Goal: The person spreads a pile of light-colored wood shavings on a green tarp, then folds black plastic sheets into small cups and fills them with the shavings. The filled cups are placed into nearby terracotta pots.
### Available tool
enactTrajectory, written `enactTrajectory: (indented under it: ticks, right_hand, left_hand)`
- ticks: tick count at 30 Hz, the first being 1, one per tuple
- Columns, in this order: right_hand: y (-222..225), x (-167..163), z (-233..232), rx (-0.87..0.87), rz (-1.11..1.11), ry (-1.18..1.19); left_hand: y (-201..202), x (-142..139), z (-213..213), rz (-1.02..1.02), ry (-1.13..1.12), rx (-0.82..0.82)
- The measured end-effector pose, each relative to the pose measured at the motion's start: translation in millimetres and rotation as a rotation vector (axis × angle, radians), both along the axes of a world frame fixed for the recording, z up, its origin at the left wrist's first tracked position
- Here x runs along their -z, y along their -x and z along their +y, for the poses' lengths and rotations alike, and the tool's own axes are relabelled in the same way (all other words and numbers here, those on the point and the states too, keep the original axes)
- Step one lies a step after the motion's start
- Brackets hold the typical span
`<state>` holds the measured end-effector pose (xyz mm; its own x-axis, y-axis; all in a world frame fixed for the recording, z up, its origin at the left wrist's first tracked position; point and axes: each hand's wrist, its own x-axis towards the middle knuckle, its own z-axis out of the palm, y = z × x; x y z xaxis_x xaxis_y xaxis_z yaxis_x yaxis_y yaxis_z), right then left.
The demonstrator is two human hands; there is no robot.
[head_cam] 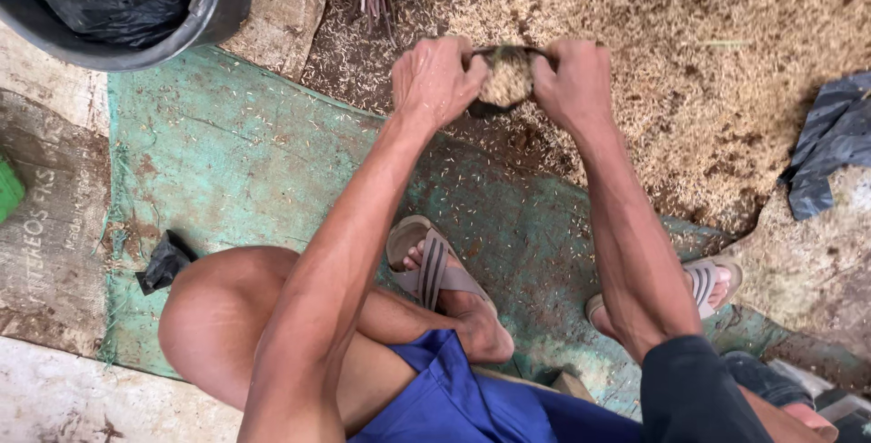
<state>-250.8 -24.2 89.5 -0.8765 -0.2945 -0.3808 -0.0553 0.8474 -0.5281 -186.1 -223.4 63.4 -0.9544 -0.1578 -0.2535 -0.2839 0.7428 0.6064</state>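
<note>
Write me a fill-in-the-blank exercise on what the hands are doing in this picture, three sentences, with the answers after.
1. The left hand and the right hand together hold open a small dark ____ filled with husk.
2. The person's feet, in striped sandals, rest on a ____ mat.
3. At the top left stands a bucket lined with ____ plastic.

Missing words: bag; green; black

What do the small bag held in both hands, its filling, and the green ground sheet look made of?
Small bag: thin black plastic film, by its crumpled rim between left hand and right hand. Filling: dry tan husk-like chaff, matching the heap. Green sheet: probably woven plastic tarp, matte, worn.
</note>
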Motion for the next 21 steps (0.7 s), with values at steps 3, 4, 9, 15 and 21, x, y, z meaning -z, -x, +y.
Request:
enactTrajectory:
  ticks: [3,4,9,15,21]
  right_hand:
    - [6.3,1.9,2.7,-0.050,-0.026,-0.079]
    - [9.8,4.3,7.8,-0.083,-0.041,-0.103]
    - [52.3,13.6,90.0,0.055,0.767,0.001]
    - [89.1,33.0,149.3,0.106,0.832,-0.328]
    - [107.2,-15.3,172.5,0.001,0.490,0.023]
  left_hand:
    - [-1.4,-2.7,1.0,0.146,0.046,-0.001]
    - [-4.7,-4.1,1.8,0.176,0.063,-0.006]
    - [-12.3,-13.3,-1.0,0.027,0.040,-0.026]
    - [-18.2,-25.4,-0.5,0.150,0.036,-0.047]
    - [-11.8,-23.6,4.2,0.120,0.082,-0.034]
